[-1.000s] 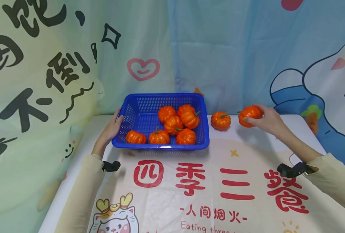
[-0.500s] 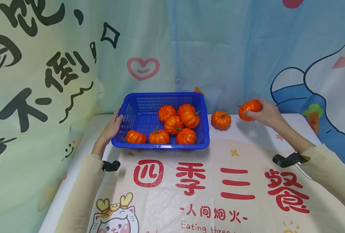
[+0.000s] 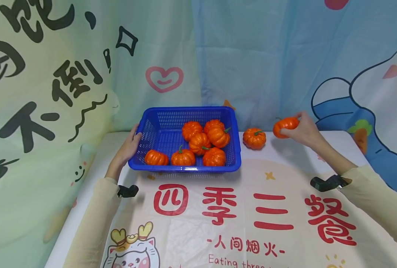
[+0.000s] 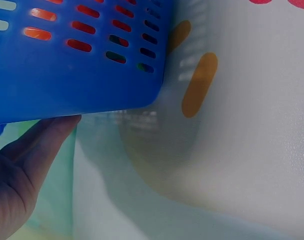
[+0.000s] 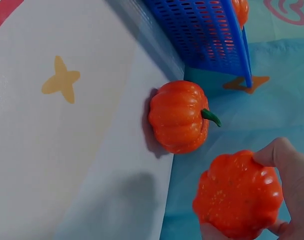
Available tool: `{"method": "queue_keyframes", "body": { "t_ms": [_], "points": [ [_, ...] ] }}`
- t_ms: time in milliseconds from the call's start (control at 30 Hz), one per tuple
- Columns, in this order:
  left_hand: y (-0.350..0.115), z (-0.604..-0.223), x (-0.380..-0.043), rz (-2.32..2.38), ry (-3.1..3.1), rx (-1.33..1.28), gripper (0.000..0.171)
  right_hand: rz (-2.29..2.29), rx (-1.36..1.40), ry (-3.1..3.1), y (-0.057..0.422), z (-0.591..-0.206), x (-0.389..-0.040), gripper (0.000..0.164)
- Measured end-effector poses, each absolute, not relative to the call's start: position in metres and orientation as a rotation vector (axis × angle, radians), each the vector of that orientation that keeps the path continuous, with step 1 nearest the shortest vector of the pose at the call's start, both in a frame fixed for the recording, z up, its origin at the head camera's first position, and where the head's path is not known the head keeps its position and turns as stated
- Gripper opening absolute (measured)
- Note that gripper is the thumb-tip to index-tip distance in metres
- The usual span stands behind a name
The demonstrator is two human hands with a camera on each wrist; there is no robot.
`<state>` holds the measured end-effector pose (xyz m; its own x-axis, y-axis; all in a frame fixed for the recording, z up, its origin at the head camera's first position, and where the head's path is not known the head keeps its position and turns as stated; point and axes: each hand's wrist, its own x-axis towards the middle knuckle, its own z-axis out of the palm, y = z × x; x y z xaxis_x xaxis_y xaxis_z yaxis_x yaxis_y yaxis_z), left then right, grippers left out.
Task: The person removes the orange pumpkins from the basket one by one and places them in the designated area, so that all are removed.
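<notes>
My right hand (image 3: 306, 131) pinches a small orange pumpkin (image 3: 284, 127) between thumb and fingers, above the table's back right. In the right wrist view the held pumpkin (image 5: 238, 195) turns its ribbed, stemless face to the camera. Another pumpkin (image 3: 254, 139), green-stemmed, sits on the table between that hand and the blue plastic basket (image 3: 185, 168). Several more pumpkins (image 3: 199, 143) lie in the basket, mostly toward its right half and front. My left hand (image 3: 129, 144) rests against the basket's left side with fairly straight fingers; the left wrist view shows a fingertip at the basket's edge (image 4: 116, 102).
The table (image 3: 238, 193) wears a printed cover with red characters and a cartoon cat (image 3: 131, 253). A printed curtain (image 3: 245, 56) hangs right behind the table and the basket, and another pale printed cloth (image 3: 34, 167) stands along the left.
My right hand has risen slightly with the pumpkin, moving up and away, and the pumpkin has tipped so its stem points more upward. The left hand and basket have stayed put.
</notes>
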<state>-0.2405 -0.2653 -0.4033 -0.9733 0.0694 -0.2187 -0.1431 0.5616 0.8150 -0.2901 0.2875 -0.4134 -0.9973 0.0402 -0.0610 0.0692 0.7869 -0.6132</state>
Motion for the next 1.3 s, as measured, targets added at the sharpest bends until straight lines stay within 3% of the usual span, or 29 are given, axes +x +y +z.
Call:
{"method": "queue_keyframes", "body": {
  "t_ms": [400,633,1067,1300],
  "points": [
    [-0.282,-0.438,-0.258,1.335,2.624,-0.047,0.060,-0.956,0.086,2.836,0.293,-0.417,-0.290,0.090],
    [-0.284,-0.443,-0.259,1.335,2.660,-0.032,0.061,-0.932,0.118,2.845,0.298,-0.424,-0.289,0.086],
    [-0.284,-0.442,-0.261,1.343,2.654,-0.038,0.061,-0.998,-0.095,2.844,0.300,-0.467,-0.299,0.086],
    [-0.283,-0.443,-0.260,1.338,2.663,-0.040,0.061,-0.892,-0.116,2.849,0.296,-0.484,-0.306,0.103]
  ]
}}
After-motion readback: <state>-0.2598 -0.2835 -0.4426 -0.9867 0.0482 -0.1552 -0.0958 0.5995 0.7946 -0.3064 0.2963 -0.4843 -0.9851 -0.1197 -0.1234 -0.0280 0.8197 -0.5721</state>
